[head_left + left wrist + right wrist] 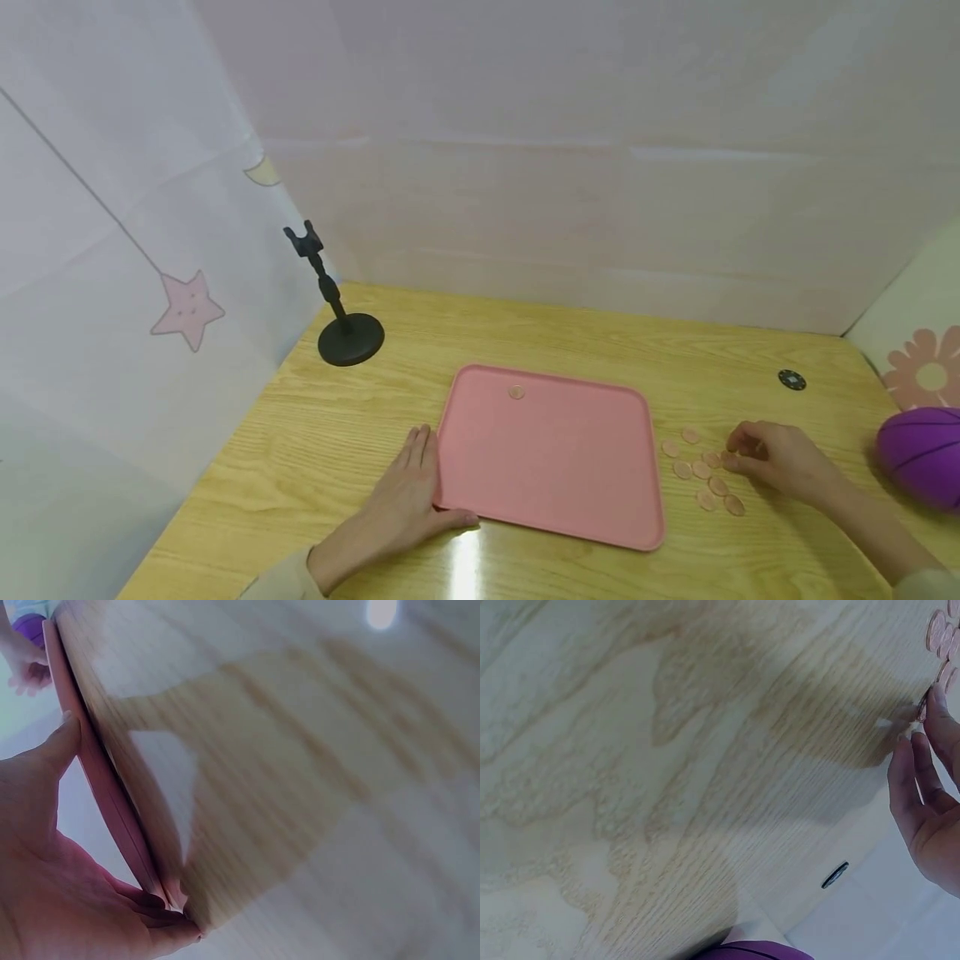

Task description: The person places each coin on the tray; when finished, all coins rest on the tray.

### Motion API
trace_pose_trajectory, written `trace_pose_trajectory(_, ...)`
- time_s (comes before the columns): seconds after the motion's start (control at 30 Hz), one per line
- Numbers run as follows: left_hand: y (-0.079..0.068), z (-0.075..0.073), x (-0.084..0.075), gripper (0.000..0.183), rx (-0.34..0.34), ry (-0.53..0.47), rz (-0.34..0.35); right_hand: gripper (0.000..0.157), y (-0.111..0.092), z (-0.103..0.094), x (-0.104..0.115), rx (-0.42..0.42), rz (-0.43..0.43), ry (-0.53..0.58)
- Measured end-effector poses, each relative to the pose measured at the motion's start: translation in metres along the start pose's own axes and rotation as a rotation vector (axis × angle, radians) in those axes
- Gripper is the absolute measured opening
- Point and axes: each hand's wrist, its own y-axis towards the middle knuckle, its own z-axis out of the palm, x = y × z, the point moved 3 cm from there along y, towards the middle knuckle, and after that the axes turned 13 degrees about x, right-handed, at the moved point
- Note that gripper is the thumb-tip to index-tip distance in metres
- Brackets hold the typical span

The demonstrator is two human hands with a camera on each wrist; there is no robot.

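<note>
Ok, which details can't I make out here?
- Coins: markings too small, head view.
- Right grip: whether it pinches a coin is unclear; its digits obscure the contact, head view.
- Tray: inside hidden by its own wall, left wrist view.
- Purple ball: cut off by the right edge, head view.

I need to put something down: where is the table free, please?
Free: table behind the pink tray, between the black stand and the dark chip; left of the tray, between the stand and the left hand. Crowded: right of the tray, where copper coins lie beside the right hand.
</note>
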Motion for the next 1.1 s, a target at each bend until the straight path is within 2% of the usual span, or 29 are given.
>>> trace_pose_trajectory(0.17,0.001,0.001,-0.001,0.127,0.007,0.005,0.0,0.02,0.0,0.002,-0.003,0.056,0.031,0.02)
trace_pose_trajectory(0.33,0.004,0.002,-0.002,0.127,0.007,0.01,0.001,0.019,0.001,-0.002,-0.004,0.11,-0.03,0.036)
trace_pose_trajectory(0.43,0.005,0.002,-0.003,0.127,0.009,0.011,0.003,0.016,0.005,-0.007,-0.001,0.146,-0.063,0.115)
trace_pose_trajectory(0.53,0.006,0.004,-0.003,0.127,0.008,0.011,0.01,0.014,0.016,-0.016,0.009,0.14,-0.017,0.217)
trace_pose_trajectory(0.7,0.006,0.006,-0.003,0.127,0.009,0.013,0.015,0.02,0.054,-0.028,0.039,0.083,0.05,0.287)
trace_pose_trajectory(0.93,0.005,0.005,-0.001,0.126,0.009,0.018,0.0,0.019,0.128,-0.019,0.102,0.067,-0.009,0.278)
trace_pose_trajectory(1.1,0.004,0.003,-0.002,0.126,0.003,0.019,-0.013,0.017,0.164,-0.01,0.14,0.091,-0.001,0.252)
